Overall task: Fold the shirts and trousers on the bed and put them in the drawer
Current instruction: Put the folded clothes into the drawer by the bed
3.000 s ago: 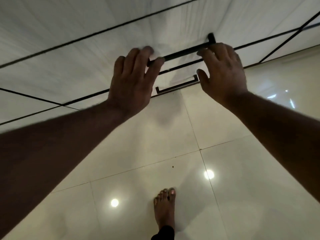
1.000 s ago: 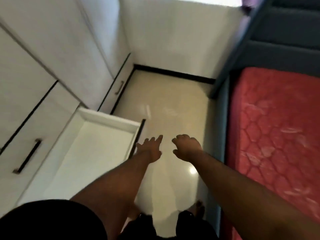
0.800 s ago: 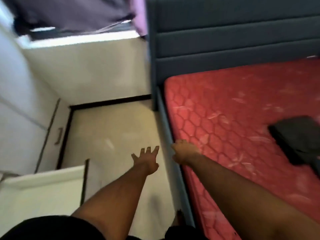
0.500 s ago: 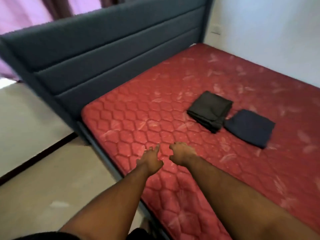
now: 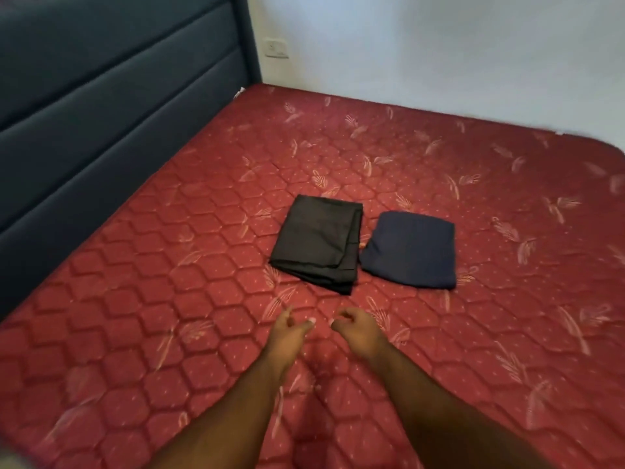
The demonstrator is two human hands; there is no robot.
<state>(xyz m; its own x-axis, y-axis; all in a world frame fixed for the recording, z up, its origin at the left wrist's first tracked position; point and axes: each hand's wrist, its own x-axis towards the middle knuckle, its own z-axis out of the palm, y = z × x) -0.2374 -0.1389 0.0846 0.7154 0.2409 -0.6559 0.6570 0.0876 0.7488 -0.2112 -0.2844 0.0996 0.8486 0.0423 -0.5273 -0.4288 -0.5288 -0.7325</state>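
Two folded garments lie side by side on the red mattress (image 5: pixel 169 316): a black one (image 5: pixel 318 242) and, just to its right, a navy one (image 5: pixel 411 249); their near corners almost touch. The left hand (image 5: pixel 287 336) and right hand (image 5: pixel 358 331) reach out above the mattress, near the black garment; both are empty, fingers loosely curled.

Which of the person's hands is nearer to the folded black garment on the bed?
The left. The left hand is just short of the black garment, below its near edge. The right hand sits further right, below the gap beside the navy garment. Neither touches it.
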